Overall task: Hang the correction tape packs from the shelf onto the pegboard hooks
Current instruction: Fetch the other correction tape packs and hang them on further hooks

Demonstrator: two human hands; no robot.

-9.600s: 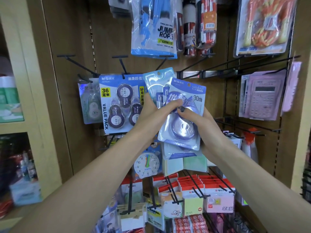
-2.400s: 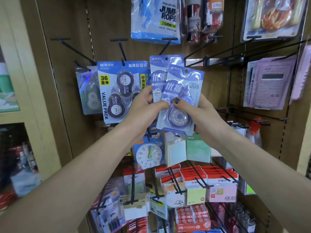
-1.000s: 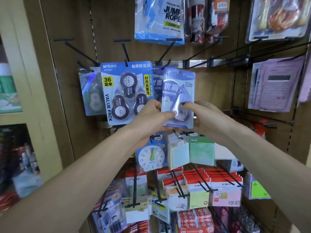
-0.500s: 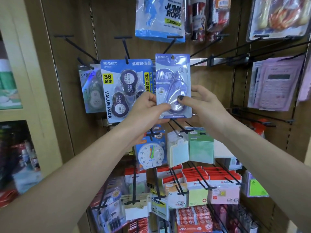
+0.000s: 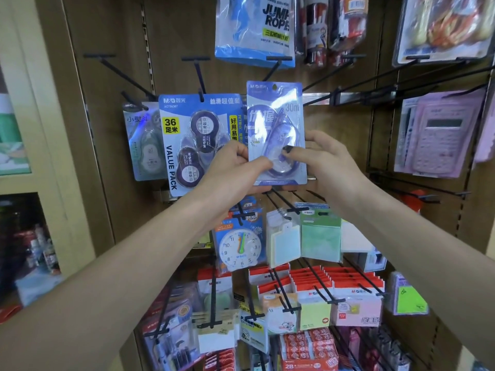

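Observation:
A pale blue correction tape pack [image 5: 276, 121] stands upright in front of the wooden pegboard, its hang hole at the top. My left hand [image 5: 233, 172] pinches its lower left corner, thumb on the front. From the right, my right hand [image 5: 324, 162] grips its lower edge, thumb on the clear blister. A black hook [image 5: 276, 66] juts out just above the pack. I cannot tell whether the pack hangs on a hook. A blue value pack of correction tapes [image 5: 198, 140] hangs to the left, with a paler single pack [image 5: 144, 145] behind it.
A jump rope pack [image 5: 254, 30] hangs above. Pink calculators [image 5: 439, 135] hang at the right behind long bare hooks [image 5: 375, 76]. Below are a toy clock [image 5: 241, 247], sticky notes [image 5: 320, 236] and red-topped note packs [image 5: 345, 295]. A cabinet [image 5: 29, 156] stands at the left.
Over the earlier frames both hands raised the tilted pack and squared it against the board. In the last half second it has stayed about level, both hands still on its bottom.

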